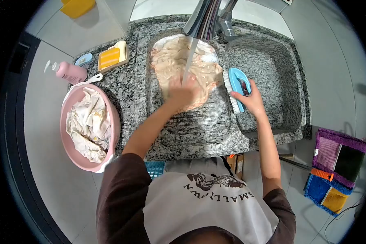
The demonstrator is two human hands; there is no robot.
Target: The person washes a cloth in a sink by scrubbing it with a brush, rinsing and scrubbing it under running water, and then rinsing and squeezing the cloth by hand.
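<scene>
Beige cloth [166, 61]: wet, in left-hand basin [191, 132], 12 o'clock, beneath running faucet [198, 24] | left hand [183, 90]: on cloth, blurred, finger spread unclear | right hand [251, 98]: curled around blue scrub brush [234, 79], 2 o'clock | pink tub [64, 134], 9 o'clock: crumpled whitish garments [89, 118]

Pale grey tiles [44, 134] surround a speckled stone counter [135, 77] (a dark frame [13, 126] edges the left).
</scene>
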